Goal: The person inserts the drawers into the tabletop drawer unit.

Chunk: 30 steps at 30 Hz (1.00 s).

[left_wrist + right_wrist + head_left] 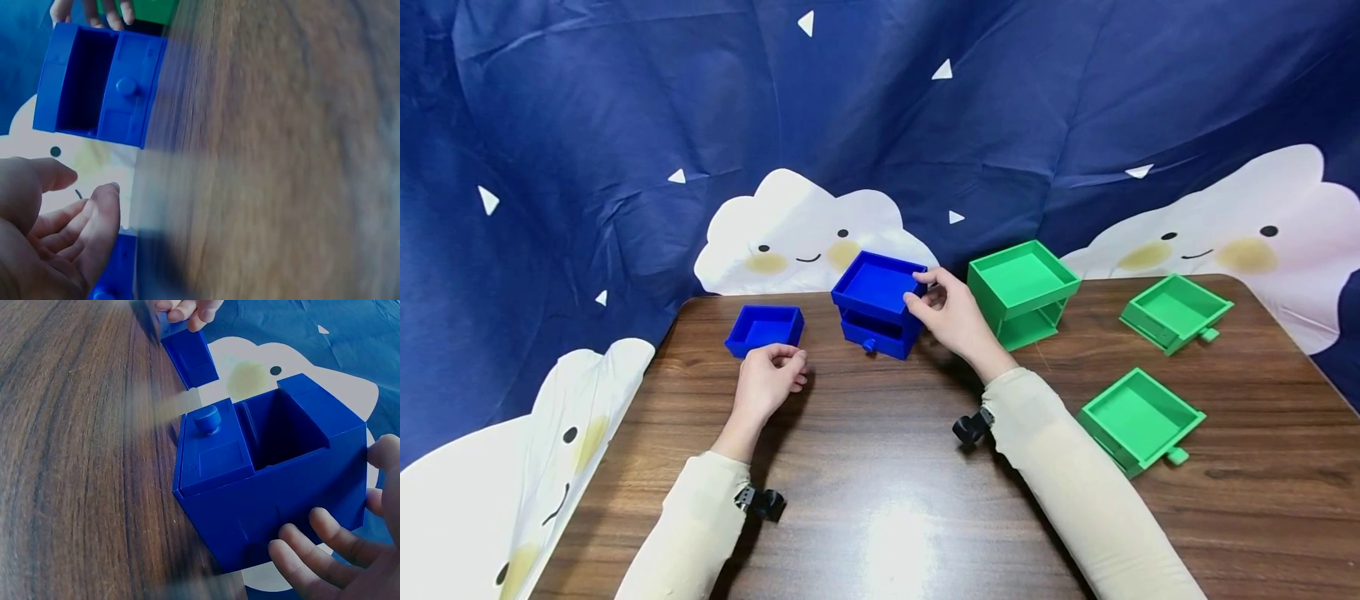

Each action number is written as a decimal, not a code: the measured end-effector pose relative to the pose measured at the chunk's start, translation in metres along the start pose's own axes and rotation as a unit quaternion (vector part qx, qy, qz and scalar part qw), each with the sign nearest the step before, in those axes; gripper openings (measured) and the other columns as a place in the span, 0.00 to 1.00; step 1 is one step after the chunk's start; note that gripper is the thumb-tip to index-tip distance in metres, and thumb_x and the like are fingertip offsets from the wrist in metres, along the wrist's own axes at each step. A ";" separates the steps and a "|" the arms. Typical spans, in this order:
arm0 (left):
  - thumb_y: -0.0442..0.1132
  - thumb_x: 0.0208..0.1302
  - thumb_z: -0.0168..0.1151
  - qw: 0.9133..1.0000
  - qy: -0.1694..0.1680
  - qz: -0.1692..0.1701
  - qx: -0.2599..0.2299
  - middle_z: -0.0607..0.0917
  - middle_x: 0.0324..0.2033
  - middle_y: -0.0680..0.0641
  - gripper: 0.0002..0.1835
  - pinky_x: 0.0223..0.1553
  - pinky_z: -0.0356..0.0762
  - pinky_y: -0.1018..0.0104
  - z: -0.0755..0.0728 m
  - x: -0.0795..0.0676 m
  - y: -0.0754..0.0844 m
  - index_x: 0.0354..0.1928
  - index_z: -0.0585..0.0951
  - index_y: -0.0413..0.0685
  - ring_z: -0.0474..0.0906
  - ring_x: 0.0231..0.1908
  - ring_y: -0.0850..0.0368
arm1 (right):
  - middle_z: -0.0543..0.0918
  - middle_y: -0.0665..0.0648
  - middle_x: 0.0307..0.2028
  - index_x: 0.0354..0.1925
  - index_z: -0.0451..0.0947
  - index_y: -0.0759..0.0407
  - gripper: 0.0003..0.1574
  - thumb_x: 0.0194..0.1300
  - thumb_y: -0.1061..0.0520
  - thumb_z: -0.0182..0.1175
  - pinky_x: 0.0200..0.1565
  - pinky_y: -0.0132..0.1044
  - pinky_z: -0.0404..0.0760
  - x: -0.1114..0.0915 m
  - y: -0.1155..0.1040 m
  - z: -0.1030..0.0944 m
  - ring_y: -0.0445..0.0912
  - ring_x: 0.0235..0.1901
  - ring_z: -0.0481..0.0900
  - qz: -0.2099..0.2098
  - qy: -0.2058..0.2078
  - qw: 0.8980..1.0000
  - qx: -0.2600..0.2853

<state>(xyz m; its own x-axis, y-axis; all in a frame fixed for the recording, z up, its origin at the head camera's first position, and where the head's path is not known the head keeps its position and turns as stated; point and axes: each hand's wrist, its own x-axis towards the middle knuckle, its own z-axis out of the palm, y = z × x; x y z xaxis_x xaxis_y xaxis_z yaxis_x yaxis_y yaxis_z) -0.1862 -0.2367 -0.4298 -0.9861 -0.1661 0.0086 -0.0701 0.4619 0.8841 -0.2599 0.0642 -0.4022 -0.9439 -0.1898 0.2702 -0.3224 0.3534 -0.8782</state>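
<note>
A small blue cabinet [880, 292] with a tray-like top stands near the table's back edge. Its lower bay holds a drawer with a round knob [207, 419]; the upper bay is an open gap. My right hand [955, 317] grips the cabinet's right top edge, thumb and index finger at the rim, other fingers against the side wall [269, 519]. To the left lies a loose blue drawer [765, 327]. Above its front right corner hovers my left hand [766, 382], fingers loosely bent with nothing between them. Whether it touches the drawer is unclear.
Right of the blue cabinet stands a green cabinet [1024, 287] with an open front. Two loose green drawers, a farther one [1176, 308] and a nearer one [1138, 417], lie on the table's right side. A dark blue cloth [865, 108] hangs behind the wooden table [865, 442].
</note>
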 end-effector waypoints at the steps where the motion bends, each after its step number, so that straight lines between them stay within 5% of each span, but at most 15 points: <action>1: 0.34 0.75 0.65 1.000 0.002 -0.001 0.001 0.91 0.36 0.29 0.12 0.28 0.88 0.68 -0.001 0.000 -0.001 0.49 0.87 0.28 0.88 0.25 0.58 | 0.84 0.65 0.40 0.66 0.79 0.66 0.26 0.75 0.57 0.67 0.46 0.38 0.79 0.000 0.000 0.000 0.54 0.40 0.81 -0.001 0.001 1.000 -0.001; 30: 0.34 0.73 0.65 0.998 0.060 -0.014 0.024 0.92 0.33 0.32 0.12 0.25 0.88 0.68 -0.031 -0.002 -0.016 0.47 0.87 0.30 0.85 0.18 0.67 | 0.84 0.65 0.41 0.66 0.79 0.66 0.26 0.75 0.57 0.67 0.48 0.40 0.80 0.001 0.001 0.000 0.54 0.41 0.82 -0.006 0.003 1.000 -0.001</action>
<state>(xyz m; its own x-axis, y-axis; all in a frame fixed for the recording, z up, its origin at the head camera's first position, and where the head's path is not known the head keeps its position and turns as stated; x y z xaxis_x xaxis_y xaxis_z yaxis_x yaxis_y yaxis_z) -0.1781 -0.2711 -0.4293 -0.9587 -0.2811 0.0425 -0.1075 0.4969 0.8611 -0.2609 0.0644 -0.4031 -0.9405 -0.1885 0.2827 -0.3335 0.3532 -0.8741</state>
